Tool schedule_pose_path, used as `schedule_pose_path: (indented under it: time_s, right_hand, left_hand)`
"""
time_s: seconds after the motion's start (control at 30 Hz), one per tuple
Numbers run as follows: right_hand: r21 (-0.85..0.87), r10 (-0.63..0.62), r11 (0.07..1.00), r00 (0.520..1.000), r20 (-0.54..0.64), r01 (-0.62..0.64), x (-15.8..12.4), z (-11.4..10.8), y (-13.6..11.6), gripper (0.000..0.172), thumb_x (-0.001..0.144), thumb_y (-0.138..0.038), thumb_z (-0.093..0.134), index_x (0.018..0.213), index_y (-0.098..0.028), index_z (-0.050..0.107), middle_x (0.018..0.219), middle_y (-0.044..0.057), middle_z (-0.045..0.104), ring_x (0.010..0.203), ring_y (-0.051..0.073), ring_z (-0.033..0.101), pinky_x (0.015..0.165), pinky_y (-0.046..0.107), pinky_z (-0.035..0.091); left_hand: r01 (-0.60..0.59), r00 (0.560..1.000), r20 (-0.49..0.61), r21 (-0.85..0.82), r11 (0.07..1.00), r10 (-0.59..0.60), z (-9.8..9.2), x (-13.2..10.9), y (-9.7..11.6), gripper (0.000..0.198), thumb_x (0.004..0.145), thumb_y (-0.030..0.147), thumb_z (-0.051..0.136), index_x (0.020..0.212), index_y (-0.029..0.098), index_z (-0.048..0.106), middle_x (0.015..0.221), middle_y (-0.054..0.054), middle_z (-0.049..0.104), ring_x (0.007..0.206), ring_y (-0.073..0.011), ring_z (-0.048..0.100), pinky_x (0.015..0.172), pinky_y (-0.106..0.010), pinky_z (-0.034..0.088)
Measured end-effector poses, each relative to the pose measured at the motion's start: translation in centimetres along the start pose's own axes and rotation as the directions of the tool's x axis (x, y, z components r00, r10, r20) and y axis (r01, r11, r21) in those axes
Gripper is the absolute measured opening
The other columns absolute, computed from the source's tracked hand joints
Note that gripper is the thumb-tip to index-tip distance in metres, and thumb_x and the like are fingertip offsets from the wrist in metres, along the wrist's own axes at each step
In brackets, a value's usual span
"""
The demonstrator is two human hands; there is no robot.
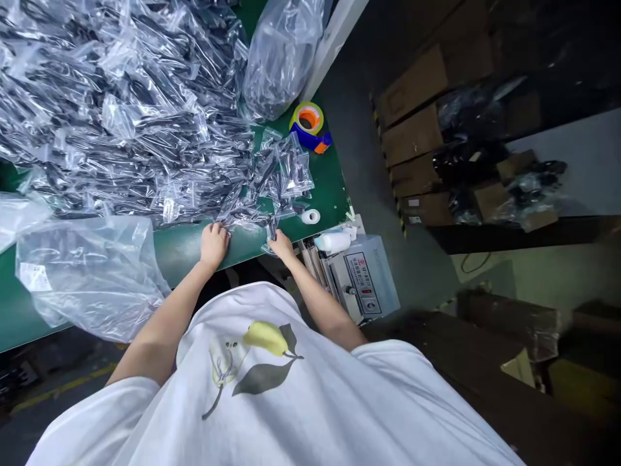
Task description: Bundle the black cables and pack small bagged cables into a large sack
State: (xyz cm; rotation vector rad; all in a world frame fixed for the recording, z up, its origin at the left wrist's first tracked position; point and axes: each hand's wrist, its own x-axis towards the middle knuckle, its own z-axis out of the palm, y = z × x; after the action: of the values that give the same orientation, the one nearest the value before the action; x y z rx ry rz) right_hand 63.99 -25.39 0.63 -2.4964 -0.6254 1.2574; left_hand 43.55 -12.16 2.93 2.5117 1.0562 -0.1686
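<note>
My right hand (281,244) pinches a small clear plastic bag (270,232) with something dark in it, at the front edge of the green table (189,241). My left hand (215,246) lies at the same edge with its fingers curled down, touching the near side of a big heap of clear bags (145,142). What its fingers hold, if anything, is hidden. Long dark items fill the heaped bags; their kind cannot be made out. A few smaller bags (295,169) lie just beyond my right hand.
A large clear bag (92,272) hangs over the table edge at left; another bulging bag (284,58) stands at the back. A tape dispenser (310,137) and a white roll (311,217) lie at right. Beside the table stands a grey sealing machine (366,278). Cardboard boxes (412,142) sit across the aisle.
</note>
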Motion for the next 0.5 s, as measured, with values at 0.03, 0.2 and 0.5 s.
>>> schedule_pose_path:
  time_s: [0.03, 0.2, 0.5]
  right_hand:
    - [0.021, -0.001, 1.000, 0.999, 0.043, 0.001, 0.1, -0.5, 0.6, 0.028, 0.095, -0.035, 0.065, 0.114, -0.015, 0.065, 0.115, 0.007, 0.067, 0.104, 0.021, 0.065, 0.093, 0.044, 0.055]
    - [0.195, -0.009, 0.980, 0.980, 0.197, -0.030, -0.3, -0.9, 1.7, 0.029, 0.098, -0.040, 0.061, 0.110, -0.014, 0.066, 0.104, 0.005, 0.069, 0.088, 0.016, 0.068, 0.078, 0.035, 0.059]
    - [0.309, -0.037, 0.951, 0.991, 0.132, -0.006, -2.0, -1.7, 4.2, 0.024, 0.097, -0.035, 0.064, 0.107, -0.013, 0.066, 0.099, 0.004, 0.069, 0.082, 0.014, 0.067, 0.074, 0.031, 0.059]
  left_hand:
    - [0.009, 1.000, -0.013, 0.010, 1.000, -0.009, -0.3, -0.7, -0.4, 0.031, 0.095, 0.024, 0.049, 0.105, 0.007, 0.073, 0.127, -0.025, 0.063, 0.125, -0.0388, 0.053, 0.107, -0.054, 0.043]
    - [-0.070, 0.996, -0.056, 0.036, 0.997, 0.072, -1.2, -1.1, 1.4, 0.038, 0.099, 0.025, 0.044, 0.123, 0.009, 0.068, 0.136, -0.024, 0.060, 0.132, -0.0377, 0.048, 0.113, -0.056, 0.037]
    - [-0.355, 0.929, 0.087, -0.054, 0.933, 0.359, 1.0, 5.5, 6.6, 0.029, 0.098, 0.014, 0.041, 0.104, 0.013, 0.069, 0.127, -0.018, 0.066, 0.130, -0.0282, 0.055, 0.118, -0.045, 0.035]
